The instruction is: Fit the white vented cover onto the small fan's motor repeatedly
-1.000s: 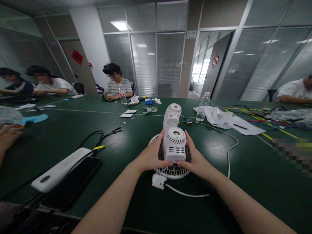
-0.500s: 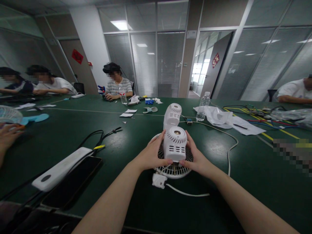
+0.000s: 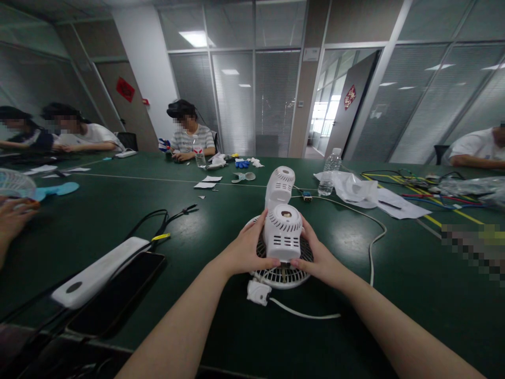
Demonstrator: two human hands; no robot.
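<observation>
A small white fan lies face down on the green table (image 3: 118, 210), its round grille (image 3: 281, 276) flat on the surface. My left hand (image 3: 244, 251) and my right hand (image 3: 319, 258) wrap round the white motor housing (image 3: 282, 233) from either side, thumbs pressed at its lower edge. The fan's white stand (image 3: 280, 188) sticks up behind the housing. A white plug (image 3: 257, 292) and its cord (image 3: 371, 247) lie by my wrists.
A white power strip (image 3: 98, 271) and a dark phone (image 3: 118, 295) with black cables lie at the left. A water bottle (image 3: 329, 172), plastic bags and papers (image 3: 390, 202) sit at the right. Other people sit round the table; one person's hand (image 3: 11, 218) rests at the far left.
The fan and both my hands have shifted very slightly; my grip on the housing is the same.
</observation>
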